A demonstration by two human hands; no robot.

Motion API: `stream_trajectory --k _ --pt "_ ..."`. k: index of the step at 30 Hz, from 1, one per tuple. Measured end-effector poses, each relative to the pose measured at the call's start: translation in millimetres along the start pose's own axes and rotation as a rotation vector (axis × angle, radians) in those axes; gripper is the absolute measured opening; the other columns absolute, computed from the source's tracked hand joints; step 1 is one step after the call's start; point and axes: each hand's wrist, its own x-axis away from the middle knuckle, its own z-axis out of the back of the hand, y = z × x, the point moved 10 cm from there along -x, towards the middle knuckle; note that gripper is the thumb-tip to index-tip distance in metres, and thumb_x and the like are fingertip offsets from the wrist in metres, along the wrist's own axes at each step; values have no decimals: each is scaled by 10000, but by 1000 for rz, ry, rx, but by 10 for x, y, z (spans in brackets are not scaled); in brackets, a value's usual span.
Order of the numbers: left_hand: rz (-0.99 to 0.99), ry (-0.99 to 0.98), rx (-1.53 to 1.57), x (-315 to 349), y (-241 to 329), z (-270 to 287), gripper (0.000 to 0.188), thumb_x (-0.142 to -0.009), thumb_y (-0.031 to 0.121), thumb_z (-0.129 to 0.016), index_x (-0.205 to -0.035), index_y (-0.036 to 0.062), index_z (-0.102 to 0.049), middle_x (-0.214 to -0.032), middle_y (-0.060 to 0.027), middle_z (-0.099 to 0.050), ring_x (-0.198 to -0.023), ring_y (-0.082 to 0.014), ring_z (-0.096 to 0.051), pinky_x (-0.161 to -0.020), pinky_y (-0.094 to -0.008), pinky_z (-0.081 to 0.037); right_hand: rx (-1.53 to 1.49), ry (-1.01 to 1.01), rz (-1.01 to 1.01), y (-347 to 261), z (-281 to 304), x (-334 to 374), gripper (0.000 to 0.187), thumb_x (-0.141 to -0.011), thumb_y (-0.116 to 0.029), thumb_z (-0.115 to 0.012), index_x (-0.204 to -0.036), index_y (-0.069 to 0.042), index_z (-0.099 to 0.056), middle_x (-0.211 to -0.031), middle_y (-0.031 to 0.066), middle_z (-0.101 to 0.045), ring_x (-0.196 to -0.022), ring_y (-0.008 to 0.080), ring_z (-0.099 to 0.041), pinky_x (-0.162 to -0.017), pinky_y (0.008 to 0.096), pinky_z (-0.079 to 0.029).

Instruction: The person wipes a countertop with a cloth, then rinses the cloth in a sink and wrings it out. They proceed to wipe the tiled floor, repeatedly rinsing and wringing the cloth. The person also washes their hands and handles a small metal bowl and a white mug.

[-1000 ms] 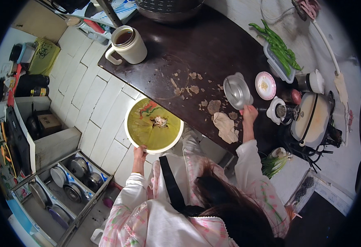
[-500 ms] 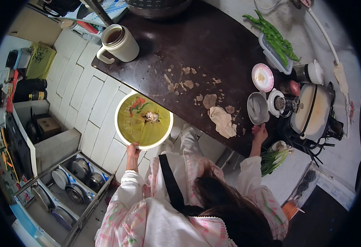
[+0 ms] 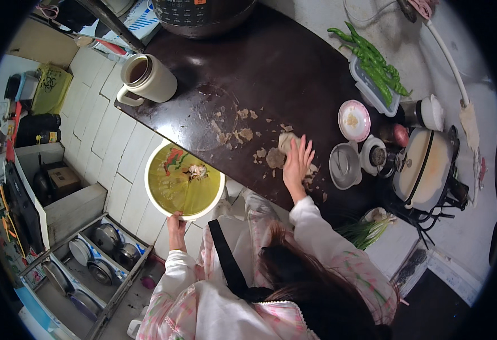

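My left hand [image 3: 176,229] grips the near rim of a round white-rimmed bin [image 3: 163,195], yellow inside, held beside the table edge. Pale and dark scraps [image 3: 197,171] lie in it, near a red and green patch. On the dark table, my right hand [image 3: 298,164] lies over a crumpled beige cloth [image 3: 287,140], fingers stretched out. The palm hides part of the cloth. Thin brownish flakes [image 3: 244,134] are scattered left of that hand, with a larger round flake [image 3: 275,158] close beside it. A grey metal bowl [image 3: 345,165] stands to its right.
A cream mug [image 3: 155,82] stands near the table's left edge, a dark cooker [image 3: 203,20] behind it. Rightward are green peppers [image 3: 376,65] in a tub, a pink-rimmed plate [image 3: 353,120], a glass jar [image 3: 387,157], a pan [image 3: 421,164] and green onions [image 3: 367,231].
My right hand has left the metal bowl and moved left onto the cloth, which is now bunched farther back. My left hand still holds the bin. The whole view has shifted slightly.
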Motion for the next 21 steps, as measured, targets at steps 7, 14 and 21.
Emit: stream_trajectory --k 7,14,21 --pt "-16 142 58 100 -125 33 426 -642 -71 -451 -1055 27 -432 -911 -115 -525 -746 -264 -561 -587 -407 -538 256 359 -340 679 -136 -2033 458 -777 -132 -473 -1222 -44 -412 -1354 170 -252 -1255 337 -215 -1016 443 -171" --pt "-56 219 58 248 -143 -110 472 -631 -62 -478 -1088 30 -406 -933 -121 -520 -750 -275 -571 -579 -421 -541 113 298 19 -463 -701 -3150 454 -700 -84 -513 -1151 -67 -465 -1278 129 -377 -1160 278 -358 -880 390 -331" --pt "-32 212 34 146 -117 -44 342 -622 -52 -481 -954 31 -466 -809 -92 -528 -641 -229 -561 -482 -357 -519 -338 250 562 -2119 -931 -2216 287 -683 -44 -469 -952 -47 -569 -1024 83 -544 -983 239 -478 -725 362 -377"
